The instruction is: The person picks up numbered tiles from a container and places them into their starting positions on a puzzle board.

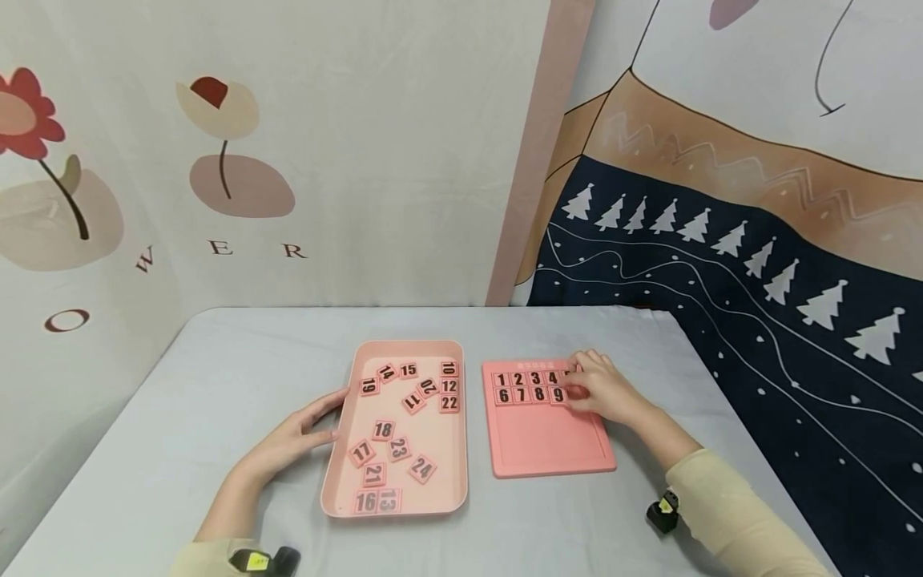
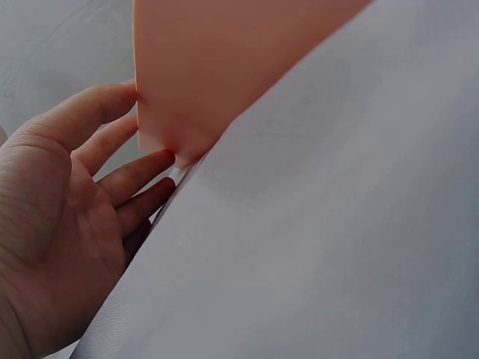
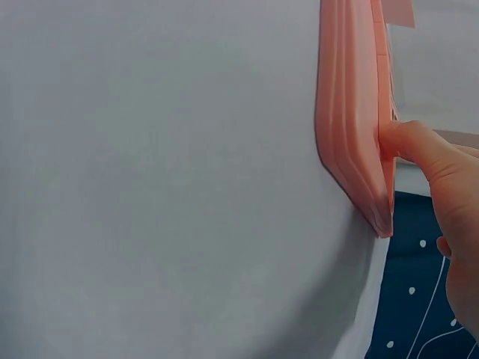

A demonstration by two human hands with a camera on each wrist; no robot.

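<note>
My left hand (image 1: pixel 292 437) rests its fingertips against the left side of a pink tray (image 1: pixel 433 473), its fingers loosely extended. Loose number tiles lie in that tray, among them the 18 tile (image 1: pixel 383 430) and the 24 tile (image 1: pixel 422 469). To the right lies a pink number board (image 1: pixel 551 445) with two rows of tiles, the 4 tile (image 1: pixel 553 378) and 9 tile (image 1: pixel 558 395) nearest the hand. My right hand (image 1: pixel 604 389) bends over the right end of these rows, thumb (image 3: pixel 408 138) down at the board. What lies under its fingers is hidden; I cannot tell whether they pinch a tile.
Both tray and board lie on a white-covered table (image 1: pixel 238 369), with a narrow strip of cloth between them. Behind stands a pale printed curtain (image 1: pixel 397 160); a dark tree-patterned cloth (image 1: pixel 649 256) hangs along the right side.
</note>
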